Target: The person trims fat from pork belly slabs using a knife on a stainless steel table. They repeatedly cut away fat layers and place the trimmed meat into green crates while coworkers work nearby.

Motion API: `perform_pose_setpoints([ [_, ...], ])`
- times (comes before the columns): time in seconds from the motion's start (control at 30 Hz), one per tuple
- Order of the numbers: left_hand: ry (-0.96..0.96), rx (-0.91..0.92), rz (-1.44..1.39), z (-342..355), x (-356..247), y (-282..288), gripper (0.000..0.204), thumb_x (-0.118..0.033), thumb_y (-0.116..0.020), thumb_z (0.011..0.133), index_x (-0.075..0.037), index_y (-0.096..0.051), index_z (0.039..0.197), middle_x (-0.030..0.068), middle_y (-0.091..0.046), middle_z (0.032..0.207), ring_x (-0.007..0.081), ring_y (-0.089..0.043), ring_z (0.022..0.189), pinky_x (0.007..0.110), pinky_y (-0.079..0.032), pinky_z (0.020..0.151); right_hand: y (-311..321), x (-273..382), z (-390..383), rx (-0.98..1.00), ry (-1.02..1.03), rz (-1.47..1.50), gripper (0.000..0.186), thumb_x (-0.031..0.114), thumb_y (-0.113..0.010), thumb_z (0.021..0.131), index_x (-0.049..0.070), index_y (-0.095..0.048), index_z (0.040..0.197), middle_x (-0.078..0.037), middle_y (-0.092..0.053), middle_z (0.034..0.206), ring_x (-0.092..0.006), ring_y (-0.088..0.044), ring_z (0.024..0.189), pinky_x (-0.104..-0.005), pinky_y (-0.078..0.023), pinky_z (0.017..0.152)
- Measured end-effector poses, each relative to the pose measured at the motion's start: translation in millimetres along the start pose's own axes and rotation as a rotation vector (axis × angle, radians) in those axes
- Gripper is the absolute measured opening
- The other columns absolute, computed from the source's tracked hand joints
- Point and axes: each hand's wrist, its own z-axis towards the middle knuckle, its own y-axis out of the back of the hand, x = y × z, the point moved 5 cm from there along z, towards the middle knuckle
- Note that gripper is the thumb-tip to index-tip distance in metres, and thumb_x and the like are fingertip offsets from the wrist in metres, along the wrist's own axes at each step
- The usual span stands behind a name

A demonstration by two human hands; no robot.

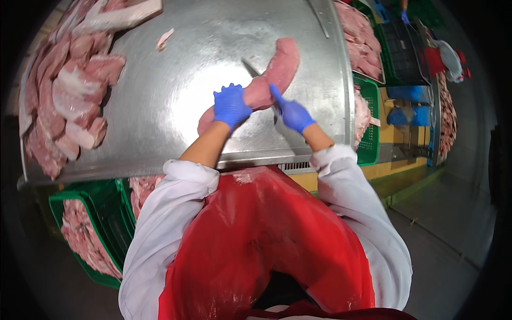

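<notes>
On the steel desk (160,106), a curved meat loin (258,95) is pressed by the left hand (231,105), its fingers spread, probably so that sliding is prevented. A knife (250,68) is gripped by the right hand (294,113), forefinger stretched, perhaps for control. The loin's long axis is directed from near left to far right.

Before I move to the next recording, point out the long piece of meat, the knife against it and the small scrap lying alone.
Long piece of meat (260,93): head view, on its middle stretch.
Knife (250,68): head view, on the blade, near the tip.
Small scrap (164,39): head view, on its middle.
</notes>
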Motion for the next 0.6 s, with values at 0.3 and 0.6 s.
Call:
perform_pose_setpoints([
  [0.3,0.248,0.103,-0.723,58,110,-6,0.063,-0.029,-0.085,0.068,0.000,-0.064,0.120,0.0178,-0.072,0.105,0.0311,-0.071,0.095,0.041,-0.058,0.085,-22,-21,-107,0.140,-0.125,0.083,0.082,0.011,-0.050,0.092,0.028,-0.009,0.161,-0.030,-0.067,0.085,-0.0485,-0.065,0.074,-0.0571,-0.051,0.072],
  [0.6,0.136,0.297,-1.739,-6,-29,24,0.063,-0.009,-0.074,0.082,0.001,-0.050,0.139,0.0123,-0.062,0.126,0.0284,-0.063,0.114,0.041,-0.051,0.102,-29,-100,-263,-0.100,-0.292,0.527,0.081,0.020,-0.054,0.095,0.024,-0.008,0.162,-0.027,-0.066,0.078,-0.0468,-0.064,0.071,-0.0514,-0.050,0.069],
])
